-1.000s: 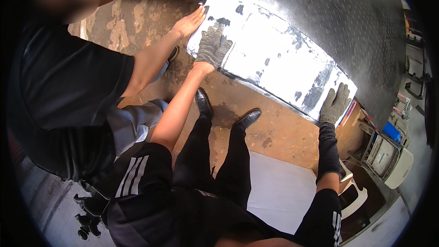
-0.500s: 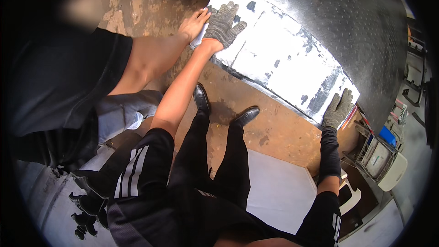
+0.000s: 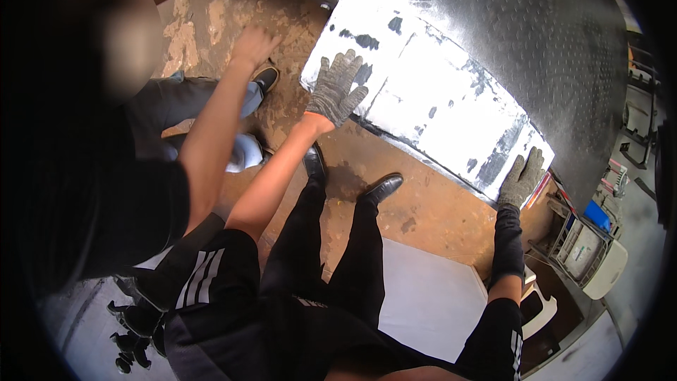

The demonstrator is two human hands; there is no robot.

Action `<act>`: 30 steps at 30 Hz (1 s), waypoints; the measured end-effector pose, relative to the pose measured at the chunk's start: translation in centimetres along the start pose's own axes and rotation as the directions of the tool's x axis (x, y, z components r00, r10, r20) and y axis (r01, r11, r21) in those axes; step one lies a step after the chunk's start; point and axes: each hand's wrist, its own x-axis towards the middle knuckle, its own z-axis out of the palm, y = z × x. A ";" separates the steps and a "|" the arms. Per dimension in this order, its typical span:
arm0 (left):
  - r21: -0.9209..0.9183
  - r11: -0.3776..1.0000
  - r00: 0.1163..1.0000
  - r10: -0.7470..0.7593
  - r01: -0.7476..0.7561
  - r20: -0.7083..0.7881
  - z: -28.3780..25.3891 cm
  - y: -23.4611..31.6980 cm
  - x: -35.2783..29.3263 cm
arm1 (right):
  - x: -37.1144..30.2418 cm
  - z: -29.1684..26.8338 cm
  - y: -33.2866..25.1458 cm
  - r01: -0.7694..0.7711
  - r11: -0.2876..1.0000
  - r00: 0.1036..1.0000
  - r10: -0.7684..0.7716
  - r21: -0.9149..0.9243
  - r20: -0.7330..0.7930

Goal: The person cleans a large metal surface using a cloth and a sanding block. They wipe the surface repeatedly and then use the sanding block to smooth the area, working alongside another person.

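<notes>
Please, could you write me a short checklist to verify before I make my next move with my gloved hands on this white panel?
1. Left hand flat on the black-smudged white panel: ok, fingers spread near its left end.
2. Right hand on the panel: ok, at its right end.
3. Knit gloves on both hands: ok.
4. Co-worker's nearer hand away from the panel: ok, apart from it, to its left.
5. Black shoes on the brown floor: ok, both, set apart.
6. Panel's underside fully supported: cannot tell, it is hidden.
</notes>
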 end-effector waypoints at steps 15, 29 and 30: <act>-0.098 0.965 0.970 -0.244 0.243 0.007 2.3 -7.3 11.2 | 0.2 0.1 -0.2 0.046 0.999 0.996 -0.045 0.009 -0.073; -0.393 0.805 0.750 -0.574 0.444 -0.328 1.5 4.5 0.0 | 0.6 -0.4 -1.2 0.065 0.998 0.994 -0.064 0.008 -0.084; -0.340 0.861 0.820 -0.482 0.378 -0.310 0.3 6.2 0.8 | 0.5 -0.7 -0.6 0.055 0.998 0.995 -0.055 0.000 -0.087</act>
